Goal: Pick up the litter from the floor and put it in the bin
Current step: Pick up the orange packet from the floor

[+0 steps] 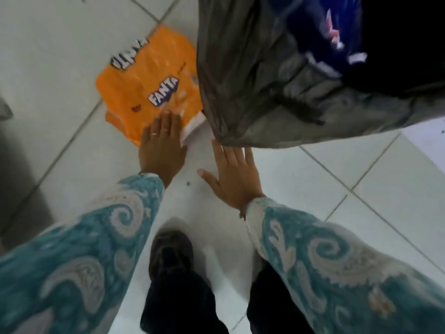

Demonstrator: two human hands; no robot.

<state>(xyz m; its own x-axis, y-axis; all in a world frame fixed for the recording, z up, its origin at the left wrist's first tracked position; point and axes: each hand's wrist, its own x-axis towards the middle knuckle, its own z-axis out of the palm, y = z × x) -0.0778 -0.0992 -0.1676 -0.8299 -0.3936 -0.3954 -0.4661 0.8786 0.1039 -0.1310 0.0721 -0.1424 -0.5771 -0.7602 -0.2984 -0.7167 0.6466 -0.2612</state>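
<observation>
An orange Fanta wrapper (147,83) lies flat on the white tiled floor, its right edge tucked against the bin. My left hand (162,143) rests over the wrapper's near edge with fingers spread, holding nothing. To its right, my right hand (234,174) is open and flat, fingertips just touching the lower edge of the grey bin bag (243,80). The bag lines a bin at the upper right. Blue packaging (332,32) shows inside the bag's dark mouth.
My dark shoe (172,254) and trouser legs stand on the white tiles below the hands. A grey shadowed object (14,165) borders the left edge. A small dark speck (187,183) lies between my wrists.
</observation>
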